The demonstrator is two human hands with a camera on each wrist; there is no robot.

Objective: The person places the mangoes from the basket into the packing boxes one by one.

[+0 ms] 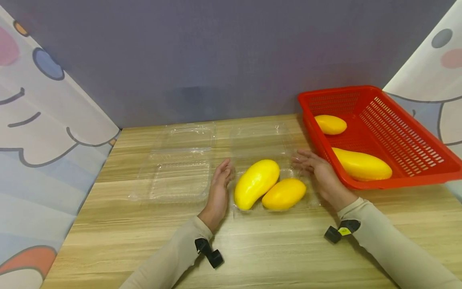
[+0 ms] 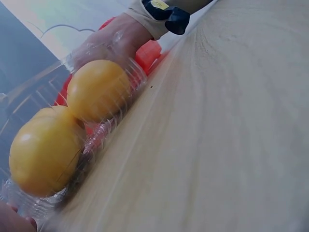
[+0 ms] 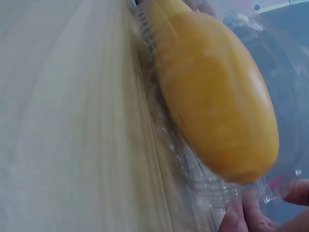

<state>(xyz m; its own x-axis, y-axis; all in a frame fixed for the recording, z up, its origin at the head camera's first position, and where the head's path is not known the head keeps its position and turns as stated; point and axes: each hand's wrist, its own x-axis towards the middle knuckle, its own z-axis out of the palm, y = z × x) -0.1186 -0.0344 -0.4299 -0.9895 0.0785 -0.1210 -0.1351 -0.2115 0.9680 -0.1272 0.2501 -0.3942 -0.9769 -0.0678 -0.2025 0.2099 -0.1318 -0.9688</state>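
Left hand [image 1: 218, 192] and right hand [image 1: 323, 176] flank the clear container [image 1: 288, 173], fingers loosely extended; a lopsided push might roll the larger mango [image 1: 256, 184] out

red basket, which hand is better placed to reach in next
Likely the right hand: it is beside the red basket. The left hand sits farther away, beyond two yellow fruits.

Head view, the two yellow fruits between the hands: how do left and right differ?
The left fruit looks longer than the right fruit. The left fruit is bright yellow, the right fruit more orange. The left fruit slants more steeply than the right fruit. Both lie in a clear container.
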